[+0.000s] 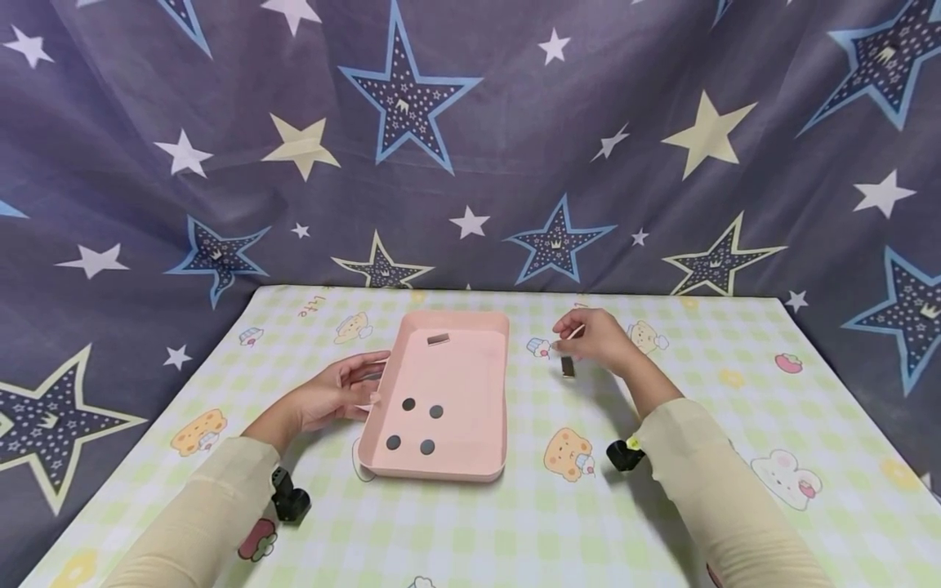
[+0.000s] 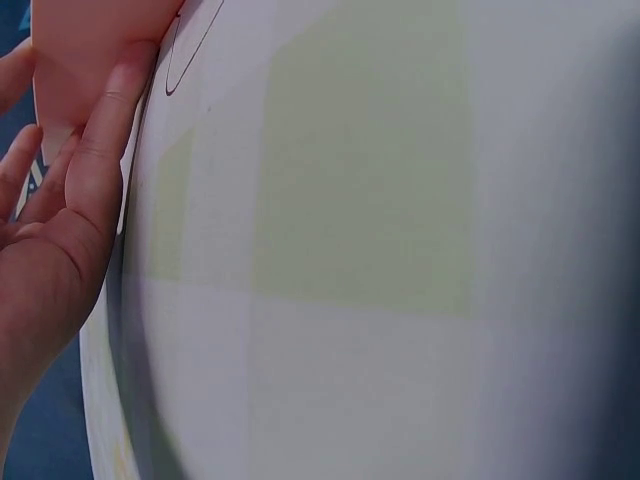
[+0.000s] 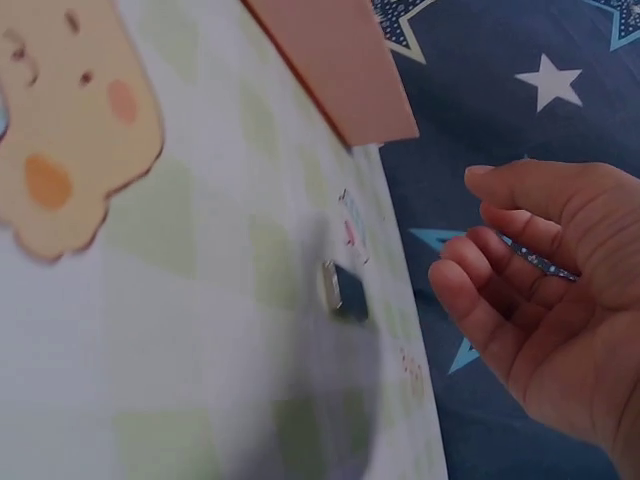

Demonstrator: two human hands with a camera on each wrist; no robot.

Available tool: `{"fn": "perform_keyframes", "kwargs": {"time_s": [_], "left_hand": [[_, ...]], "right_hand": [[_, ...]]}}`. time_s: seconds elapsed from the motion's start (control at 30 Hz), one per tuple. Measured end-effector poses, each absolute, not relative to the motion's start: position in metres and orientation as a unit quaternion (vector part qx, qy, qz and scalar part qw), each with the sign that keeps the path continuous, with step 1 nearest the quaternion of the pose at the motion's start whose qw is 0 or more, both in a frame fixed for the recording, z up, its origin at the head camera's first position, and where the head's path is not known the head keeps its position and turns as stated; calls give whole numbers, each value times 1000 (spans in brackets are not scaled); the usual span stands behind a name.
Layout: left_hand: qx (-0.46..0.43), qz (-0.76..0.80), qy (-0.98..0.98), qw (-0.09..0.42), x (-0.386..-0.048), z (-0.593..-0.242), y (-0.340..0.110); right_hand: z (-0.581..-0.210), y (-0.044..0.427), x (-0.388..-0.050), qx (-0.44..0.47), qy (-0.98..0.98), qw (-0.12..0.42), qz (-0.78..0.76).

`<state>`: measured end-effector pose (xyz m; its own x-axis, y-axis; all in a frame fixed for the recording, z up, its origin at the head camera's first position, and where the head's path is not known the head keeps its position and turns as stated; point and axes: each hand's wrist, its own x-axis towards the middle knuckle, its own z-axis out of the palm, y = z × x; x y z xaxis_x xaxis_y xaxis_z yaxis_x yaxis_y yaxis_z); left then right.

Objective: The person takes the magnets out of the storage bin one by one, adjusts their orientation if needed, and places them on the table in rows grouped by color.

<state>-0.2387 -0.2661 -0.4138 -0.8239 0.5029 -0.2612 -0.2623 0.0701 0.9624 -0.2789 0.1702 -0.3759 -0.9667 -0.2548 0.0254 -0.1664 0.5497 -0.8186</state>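
A pink tray (image 1: 470,392) stands on the table, with several dark round discs (image 1: 408,404) near its front and a small rectangular piece (image 1: 438,340) with a dark face near its back. My left hand (image 1: 334,394) is at the tray's left wall, fingers fairly straight; in the left wrist view a digit touches the pink wall (image 2: 85,50). Over the table to the right of the tray hovers my right hand (image 1: 597,339), fingers loosely bent. Below it lies a dark rectangular piece (image 1: 568,366); the right wrist view shows this piece (image 3: 347,292) apart from the fingers.
A checked cloth with cartoon prints covers the table (image 1: 662,506). Behind it hangs a dark curtain (image 1: 515,147) patterned with stars. Black devices (image 1: 625,455) are strapped under both wrists.
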Motion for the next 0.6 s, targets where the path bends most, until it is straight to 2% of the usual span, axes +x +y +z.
{"fn": "perform_keyframes", "kwargs": {"time_s": [0.6], "left_hand": [[79, 677, 677, 279, -236, -411, -264]], "right_hand": [[-345, 139, -279, -219, 859, 78, -457]]}}
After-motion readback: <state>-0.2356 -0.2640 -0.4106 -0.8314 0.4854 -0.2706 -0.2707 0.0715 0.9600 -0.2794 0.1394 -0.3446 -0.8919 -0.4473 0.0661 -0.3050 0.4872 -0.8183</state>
